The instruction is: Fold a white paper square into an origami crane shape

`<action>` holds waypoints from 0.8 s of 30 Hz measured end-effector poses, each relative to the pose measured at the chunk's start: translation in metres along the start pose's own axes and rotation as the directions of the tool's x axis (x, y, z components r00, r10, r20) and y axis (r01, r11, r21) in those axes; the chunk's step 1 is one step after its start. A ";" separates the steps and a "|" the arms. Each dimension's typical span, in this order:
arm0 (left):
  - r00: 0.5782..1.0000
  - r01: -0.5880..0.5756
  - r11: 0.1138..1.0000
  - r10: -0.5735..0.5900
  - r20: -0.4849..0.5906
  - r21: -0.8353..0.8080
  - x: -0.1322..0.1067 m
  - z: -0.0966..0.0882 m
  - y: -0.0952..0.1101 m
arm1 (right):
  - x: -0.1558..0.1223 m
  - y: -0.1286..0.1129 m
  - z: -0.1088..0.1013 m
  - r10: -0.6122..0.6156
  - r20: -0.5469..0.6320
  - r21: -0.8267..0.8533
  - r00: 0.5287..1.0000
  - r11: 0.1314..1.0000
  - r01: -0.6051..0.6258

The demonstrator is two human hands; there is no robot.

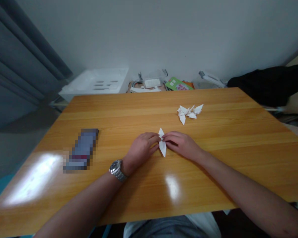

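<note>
A small white folded paper (162,149), long and pointed at both ends, lies near the middle of the wooden table (129,112). My left hand (144,147) pinches its left edge, with the fingertips closed at the paper's middle. From the other side my right hand (182,143) grips the paper with thumb and fingers, partly covering its centre. A metal watch is on my left wrist. Farther back to the right sit several white folded paper pieces (188,113) with pointed wings, bunched together like origami cranes.
A phone-like flat object (83,148), blurred out, lies on the left of the table. Beyond the far edge are a white plastic tray (86,82), a green booklet (177,84) and a white box (152,83). Dark cloth (265,84) is heaped at the right.
</note>
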State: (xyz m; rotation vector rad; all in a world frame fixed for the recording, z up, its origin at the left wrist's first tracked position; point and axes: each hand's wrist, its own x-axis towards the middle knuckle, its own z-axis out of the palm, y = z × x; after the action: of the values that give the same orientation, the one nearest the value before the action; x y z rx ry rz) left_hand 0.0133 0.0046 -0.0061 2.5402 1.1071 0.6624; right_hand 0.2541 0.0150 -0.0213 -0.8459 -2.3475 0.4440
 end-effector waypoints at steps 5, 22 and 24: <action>1.000 0.008 1.000 -0.008 0.012 0.008 0.000 0.001 0.001 | 0.000 -0.003 -0.001 -0.025 0.019 -0.076 1.000 0.997 0.027; 1.000 0.025 0.999 -0.025 0.000 0.031 0.002 0.002 0.003 | 0.001 -0.006 -0.002 -0.039 0.061 -0.137 0.997 0.989 0.047; 0.999 0.032 0.999 -0.033 0.002 0.032 0.002 0.001 0.004 | 0.001 -0.005 -0.002 -0.023 0.061 -0.112 0.998 0.993 0.030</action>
State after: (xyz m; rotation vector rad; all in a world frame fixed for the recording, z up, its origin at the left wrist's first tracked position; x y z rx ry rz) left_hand 0.0176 0.0035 -0.0051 2.5434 1.1646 0.6377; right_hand 0.2517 0.0121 -0.0168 -0.8632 -2.4548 0.3323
